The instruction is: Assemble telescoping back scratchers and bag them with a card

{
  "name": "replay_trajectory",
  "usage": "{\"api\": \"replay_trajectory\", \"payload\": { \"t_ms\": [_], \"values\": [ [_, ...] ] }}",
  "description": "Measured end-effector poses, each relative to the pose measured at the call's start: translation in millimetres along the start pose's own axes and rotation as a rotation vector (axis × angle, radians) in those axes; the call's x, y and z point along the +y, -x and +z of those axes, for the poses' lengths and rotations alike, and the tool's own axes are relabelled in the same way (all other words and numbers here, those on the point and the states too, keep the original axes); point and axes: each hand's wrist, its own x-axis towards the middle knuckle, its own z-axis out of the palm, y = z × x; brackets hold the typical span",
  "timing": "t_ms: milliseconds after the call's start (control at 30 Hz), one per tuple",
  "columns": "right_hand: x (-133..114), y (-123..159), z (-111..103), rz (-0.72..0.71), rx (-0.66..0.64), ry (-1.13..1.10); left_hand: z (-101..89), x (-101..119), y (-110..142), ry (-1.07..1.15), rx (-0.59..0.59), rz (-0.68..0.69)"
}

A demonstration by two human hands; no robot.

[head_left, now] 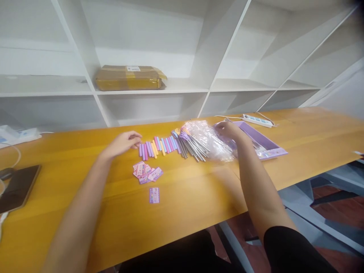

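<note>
My left hand (pixel 123 143) reaches over the wooden table (pixel 199 201), its fingers loosely curled beside the left end of a row of pastel pink, purple and yellow sticks (pixel 157 146); whether it touches them is unclear. My right hand (pixel 228 130) rests on crumpled clear plastic bags (pixel 212 142), fingers bent into the plastic. Between the hands lies a bundle of grey metal rods with coloured fork-like tips (pixel 190 146). Small pink and purple cards (pixel 145 173) lie in a loose pile nearer me, with one card (pixel 154 195) apart.
A shallow purple box (pixel 263 143) sits right of the bags, a white power strip (pixel 257 120) behind it. A dark tablet (pixel 17 187) and cables lie at the left edge. White shelves behind hold a brown parcel (pixel 130 77).
</note>
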Motion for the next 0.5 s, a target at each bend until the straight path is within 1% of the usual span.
{"api": "replay_trajectory", "payload": {
  "t_ms": [33,100,167,233,300,400,500],
  "values": [
    [-14.3,-2.5,3.2,-0.024,-0.067,-0.042,2.1,-7.4,-4.7,-0.049,0.014,-0.006],
    [-40.8,-6.9,10.5,-0.064,-0.197,-0.106,8.8,-19.8,-12.3,-0.14,0.079,-0.007],
    [-61.2,-10.3,18.2,-0.081,-0.279,-0.138,19.9,-28.4,-17.5,-0.242,0.123,0.031],
    [-73.5,-12.3,25.3,-0.078,-0.324,-0.144,35.2,-33.8,-20.7,-0.326,0.099,0.09],
    [-78.6,-13.0,30.6,-0.066,-0.352,-0.139,52.6,-37.1,-22.5,-0.383,0.045,0.145],
    [-77.9,-12.2,34.2,-0.056,-0.373,-0.132,75.9,-40.2,-23.8,-0.449,-0.027,0.195],
    [-74.1,-11.4,34.2,-0.066,-0.383,-0.136,89.6,-41.8,-24.8,-0.498,-0.058,0.197]
  ]
}}
